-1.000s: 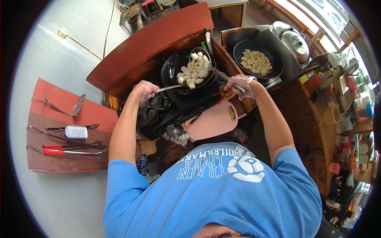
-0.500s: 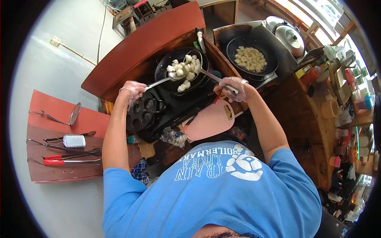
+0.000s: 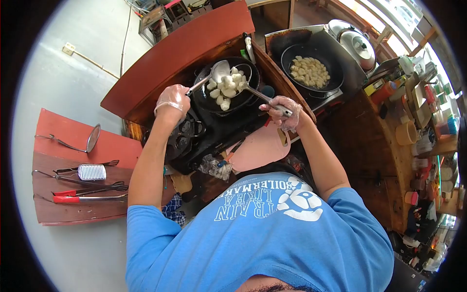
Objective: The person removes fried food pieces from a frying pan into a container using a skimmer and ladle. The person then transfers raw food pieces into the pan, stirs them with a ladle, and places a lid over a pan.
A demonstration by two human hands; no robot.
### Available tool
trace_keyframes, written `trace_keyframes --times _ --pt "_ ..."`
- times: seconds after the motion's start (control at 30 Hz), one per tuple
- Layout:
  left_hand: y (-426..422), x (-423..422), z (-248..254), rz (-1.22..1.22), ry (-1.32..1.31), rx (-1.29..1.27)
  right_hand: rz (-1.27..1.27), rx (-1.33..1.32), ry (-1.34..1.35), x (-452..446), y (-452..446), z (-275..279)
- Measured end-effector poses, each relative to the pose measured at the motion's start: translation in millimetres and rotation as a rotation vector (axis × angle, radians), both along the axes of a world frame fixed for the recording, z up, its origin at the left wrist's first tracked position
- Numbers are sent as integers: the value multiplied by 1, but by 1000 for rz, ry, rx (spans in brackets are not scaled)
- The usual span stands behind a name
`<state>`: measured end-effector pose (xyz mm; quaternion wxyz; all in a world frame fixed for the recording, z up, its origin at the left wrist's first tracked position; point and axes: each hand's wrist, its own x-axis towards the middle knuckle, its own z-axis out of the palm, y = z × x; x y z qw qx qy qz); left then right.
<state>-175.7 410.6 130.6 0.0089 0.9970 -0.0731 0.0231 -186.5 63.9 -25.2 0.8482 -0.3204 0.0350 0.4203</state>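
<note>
The ladle point(image 3: 221, 69) is of smooth, shiny metal; the wok point(image 3: 204, 101) looks glossy. The cutting board point(image 3: 255, 151) seems matt plastic, the shirt point(image 3: 253, 243) matt cloth.

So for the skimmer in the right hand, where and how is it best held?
Probably by the outer end of its long handle, from the person's right, where the right hand grips it: the handle slopes out of the black wok toward that side, while its other end sits among the white pieces.
</note>
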Motion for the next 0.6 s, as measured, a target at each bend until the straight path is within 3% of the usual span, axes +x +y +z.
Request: trace_keyframes --times 0.2,0.3,0.37,0.6 --pt "18 1 -8 -52 -128 44 -101 62 26 -14 10 1" --pt "34 13 -21 91 -166 70 -79 74 4 -15 10 -4" --pt "38 16 -25 216 -12 178 -66 84 -13 -17 10 -4" --pt "59 22 -48 297 106 40 -35 118 -19 -15 7 -8"
